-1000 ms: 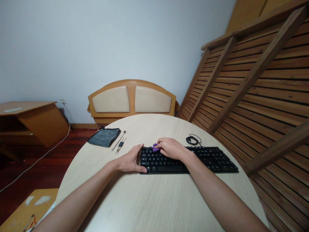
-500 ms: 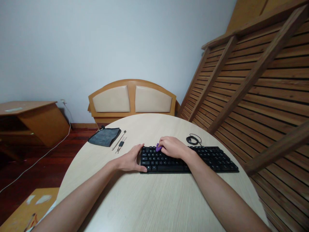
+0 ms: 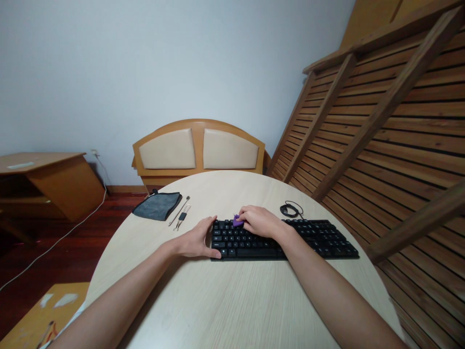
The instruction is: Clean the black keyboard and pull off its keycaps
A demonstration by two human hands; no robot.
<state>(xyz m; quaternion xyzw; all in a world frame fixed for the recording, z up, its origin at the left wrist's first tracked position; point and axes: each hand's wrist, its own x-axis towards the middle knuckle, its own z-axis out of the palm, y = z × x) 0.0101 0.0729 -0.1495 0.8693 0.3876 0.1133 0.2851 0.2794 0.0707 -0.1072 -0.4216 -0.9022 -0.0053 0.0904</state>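
Note:
A black keyboard (image 3: 261,253) lies flat on the round, pale wood-grain table (image 3: 240,295). My left hand (image 3: 196,240) holds its left end, thumb at the near corner and fingers at the far corner. Over the upper left keys, my right hand (image 3: 260,222) pinches a lump of purple putty (image 3: 237,221) against the top rows. Part of the lump and several keys are hidden under that hand. Coiled behind the keyboard is its black cable (image 3: 289,210).
Left of the keyboard lie a grey cloth pouch (image 3: 157,206), a thin metal tool (image 3: 179,211) and a small keycap puller (image 3: 182,216). Beyond the table stands a padded headboard (image 3: 198,145). A slatted wooden frame (image 3: 385,116) leans at the right.
The purple putty has shifted very slightly left and up and shows a different, wider outline. My left hand and the keyboard stay nearly where they were.

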